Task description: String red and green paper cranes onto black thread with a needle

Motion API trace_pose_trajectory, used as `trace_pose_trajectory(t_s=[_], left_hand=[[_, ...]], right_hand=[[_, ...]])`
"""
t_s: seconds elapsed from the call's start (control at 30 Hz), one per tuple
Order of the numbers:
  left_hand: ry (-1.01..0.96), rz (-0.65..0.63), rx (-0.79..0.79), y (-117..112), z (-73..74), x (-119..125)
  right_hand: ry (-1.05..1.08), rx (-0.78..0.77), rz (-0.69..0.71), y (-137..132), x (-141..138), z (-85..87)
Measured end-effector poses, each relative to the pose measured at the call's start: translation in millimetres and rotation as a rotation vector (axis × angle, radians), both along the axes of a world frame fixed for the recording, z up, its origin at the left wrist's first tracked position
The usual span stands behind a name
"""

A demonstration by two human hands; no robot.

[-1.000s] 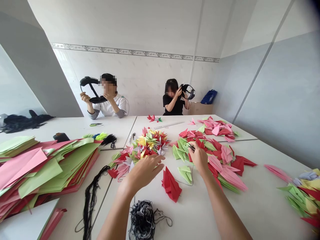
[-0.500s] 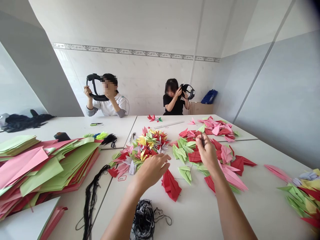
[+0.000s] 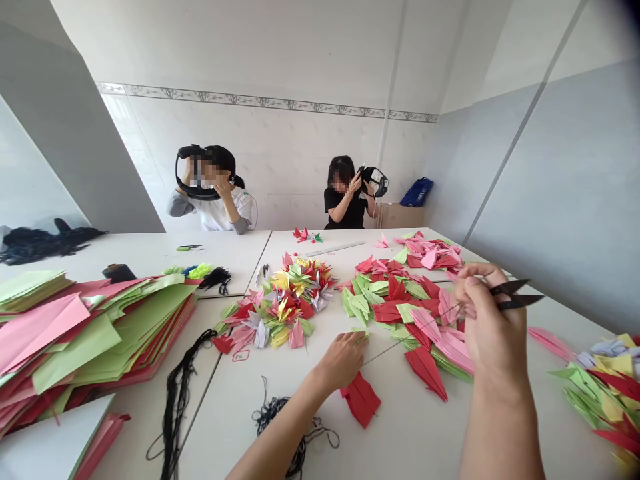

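So: snips in right hand, left hand down at red folded piece

- Right hand [image 3: 487,323] was held up above the table [image 3: 400,440], on the right side of the view. Fingers were curled tight round the black snips [image 3: 515,293], with thumb and forefinger on the handles. The blades pointed right, tips slightly apart.
- Left hand [image 3: 343,360] was palm down on the table, fingers bent. It touched the top edge of the red folded piece [image 3: 361,400], which lay flat just in front of it. Couldn't tell whether it actually pinched anything.
- A thin line ran between the two hands. It was too fine to tell if it was thread.
- Black thread tangle [image 3: 293,433] sat beside the left forearm.
- Mixed-colour crane pile [image 3: 285,300] was beyond the left hand. Red, pink and green pile [image 3: 415,303] lay between the two hands and farther back.
- Paper sheet stack [image 3: 90,327] was at far left, well apart.
- Two people sat across the table, each holding a headset [image 3: 197,173] up at the head.
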State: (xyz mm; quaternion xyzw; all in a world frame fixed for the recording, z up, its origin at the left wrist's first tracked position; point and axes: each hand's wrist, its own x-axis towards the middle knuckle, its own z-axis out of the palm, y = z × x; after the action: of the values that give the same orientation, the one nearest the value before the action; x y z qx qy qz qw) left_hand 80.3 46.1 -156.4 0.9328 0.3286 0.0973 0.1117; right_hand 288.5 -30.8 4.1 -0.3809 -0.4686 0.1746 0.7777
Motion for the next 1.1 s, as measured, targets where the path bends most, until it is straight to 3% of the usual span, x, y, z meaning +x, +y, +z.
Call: trace_pose_trajectory(t_s=[0.13, 0.23, 0.33, 0.43, 0.53, 0.63, 0.8, 1.1], left_hand=[[-0.066, 0.063, -0.003, 5, 17.3, -5], [-0.083, 0.077, -0.045, 5, 30.0, -11], [-0.068, 0.054, -0.109, 2, 35.2, -15], [-0.055, 0.059, -0.149, -2, 33.6, -14], [-0.049, 0.041, -0.186, -5, 30.3, -10], [-0.04, -0.019, -0.219, -7, 29.6, -7], [-0.059, -0.013, -0.187, -7, 39.0, -10], [-0.122, 0.058, -0.129, -3, 67.9, -33]], right_hand=[[-0.012, 0.003, -0.09, -1, 7, 0.5], [-0.161, -0.056, -0.24, 9, 17, -7.6], [-0.458, -0.309, -0.3, 31, 26, -23.7], [-0.713, -0.704, -0.125, 59, 31, -49.0], [-0.762, -0.852, 0.062, 85, 29, -80.8], [-0.794, -0.963, 0.165, 102, 25, -109.8], [-0.844, -1.054, 0.203, 115, 26, -136.4], [-0.832, -1.013, 0.11, 129, 30, -153.3]])
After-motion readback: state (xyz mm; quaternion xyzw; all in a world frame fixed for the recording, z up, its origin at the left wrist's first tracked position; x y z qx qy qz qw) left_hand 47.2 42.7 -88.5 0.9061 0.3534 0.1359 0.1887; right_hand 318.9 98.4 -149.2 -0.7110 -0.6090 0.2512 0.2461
